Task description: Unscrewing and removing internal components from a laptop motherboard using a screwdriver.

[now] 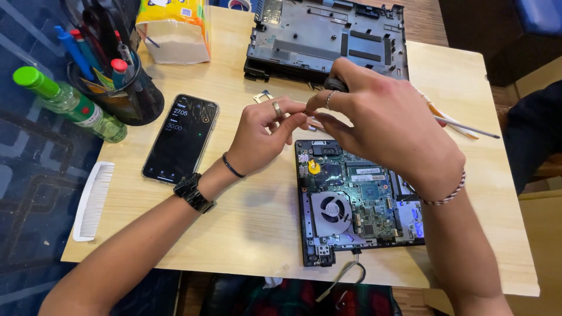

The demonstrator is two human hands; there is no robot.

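Both grips meet at centre frame, just above the opened laptop base. The left hand (pixel 264 130) has thumb and forefinger pinched nearly shut; the right hand (pixel 374 126) mirrors it, fingertips closed toward the left's. Whatever sits between them is too small to make out, and I cannot tell which hand bears it. The close, two-handed pinch suggests a tiny part handled with care.

Directly beneath, right of centre, lies the exposed dark laptop mainboard with round grey fan and yellow coin cell (pixel 351 202), flat on the light wooden bench (pixel 257 222), components up for access. The detached grey plastic laptop bottom cover (pixel 328 41) rests at upper centre, set aside, inner face up. A small metal bracket (pixel 263 96) lies just left of the hands.

To the left, a black smartphone showing a timer screen (pixel 181 138) lies face up, readable. Further left stand a black mesh pen holder (pixel 117 82) and a green-capped clear bottle (pixel 70 102); a white comb (pixel 92 202) lies at the bench's left edge. A yellow tissue pack (pixel 174 29) sits upper left.
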